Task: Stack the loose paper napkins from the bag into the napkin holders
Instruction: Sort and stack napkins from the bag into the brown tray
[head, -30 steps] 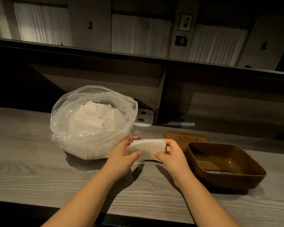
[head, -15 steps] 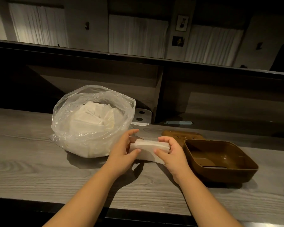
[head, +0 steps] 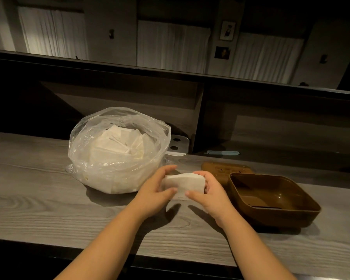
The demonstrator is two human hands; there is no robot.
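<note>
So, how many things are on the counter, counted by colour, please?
White: 2, the napkins held by both hands, and the plate with holes.
Clear: 1, the bag of napkins.
Brown: 2, the holder and the lid behind it.
Blue: 1, the strip.
Total: 6.

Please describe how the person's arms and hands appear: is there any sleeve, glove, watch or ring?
The left hand and right hand are bare, without gloves. Both forearms are uncovered up to the frame's lower edge; no sleeve shows. No watch, bracelet or ring is visible. Nails look short and unpainted.
</note>
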